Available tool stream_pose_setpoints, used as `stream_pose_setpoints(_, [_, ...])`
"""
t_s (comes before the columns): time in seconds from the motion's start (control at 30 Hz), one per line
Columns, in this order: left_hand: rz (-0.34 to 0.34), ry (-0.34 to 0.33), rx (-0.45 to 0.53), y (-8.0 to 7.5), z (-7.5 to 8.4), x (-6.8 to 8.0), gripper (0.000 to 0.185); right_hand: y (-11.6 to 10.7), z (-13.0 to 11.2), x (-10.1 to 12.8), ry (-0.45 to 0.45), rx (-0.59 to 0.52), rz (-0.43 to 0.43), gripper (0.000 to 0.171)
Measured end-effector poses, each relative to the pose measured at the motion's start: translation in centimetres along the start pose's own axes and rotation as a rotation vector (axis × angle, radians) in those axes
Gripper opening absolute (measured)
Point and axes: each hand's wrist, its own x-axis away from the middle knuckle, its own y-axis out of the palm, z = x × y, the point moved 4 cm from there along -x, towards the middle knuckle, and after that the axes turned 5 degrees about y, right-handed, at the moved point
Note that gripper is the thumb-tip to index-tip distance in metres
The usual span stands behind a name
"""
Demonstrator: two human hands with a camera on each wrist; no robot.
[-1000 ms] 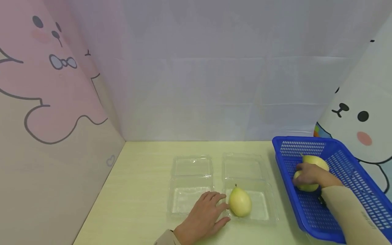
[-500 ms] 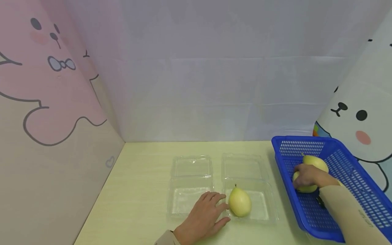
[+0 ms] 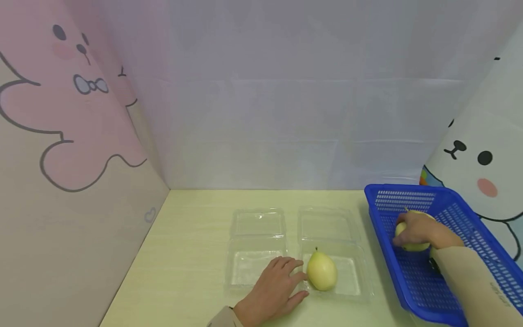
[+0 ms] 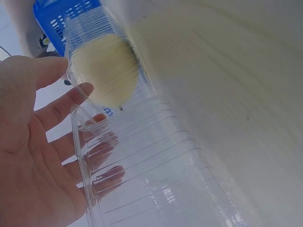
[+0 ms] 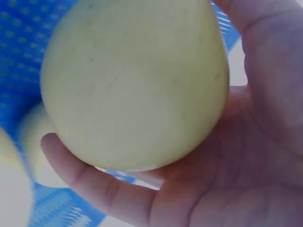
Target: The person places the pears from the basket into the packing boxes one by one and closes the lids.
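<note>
Right wrist shows right hand (image 5: 208, 156) cupping pear (image 5: 132, 80); head view hides it.

Pale yellow pear (image 3: 412, 238) (smooth-skinned), in blue basket (image 3: 457, 218)

Pale yellow pears (image 3: 322, 271); blue mesh basket (image 3: 461, 213); clear trays (image 3: 254, 254).
</note>
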Motion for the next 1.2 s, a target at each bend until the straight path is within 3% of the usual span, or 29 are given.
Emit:
stream_pose_setpoints(0.27, [0.008, 0.004, -0.006, -0.1, -0.2, -0.2, 0.025, -3.8, -4.0, 1.7, -0.080, -0.021, 0.087, 0.065])
stream_pose_setpoints(0.5, [0.013, 0.003, -0.008, -0.2, -0.2, -0.2, 0.025, -4.3, -8.8, 3.3, -0.175, -0.031, 0.144, 0.062])
stream_pose_setpoints(0.63, [0.006, -0.006, -0.008, -0.2, -0.3, -0.2, 0.024, -3.2, -11.4, 3.8, -0.199, -0.007, 0.119, 0.060])
stream_pose_setpoints(0.8, [0.002, -0.007, -0.004, -0.3, -0.2, -0.2, 0.024, -0.3, -13.7, 4.1, -0.215, -0.049, 0.029, 0.059])
stream_pose_setpoints(1.0, [-0.003, 0.003, 0.008, -0.2, 0.0, 0.0, 0.025, 3.0, -15.1, 4.3, -0.246, -0.079, -0.018, 0.055])
stream_pose_setpoints(1.2, [-0.027, 0.003, 0.004, -0.1, 0.0, 0.0, 0.027, 5.2, -15.9, 4.4, -0.277, -0.039, -0.014, 0.053])
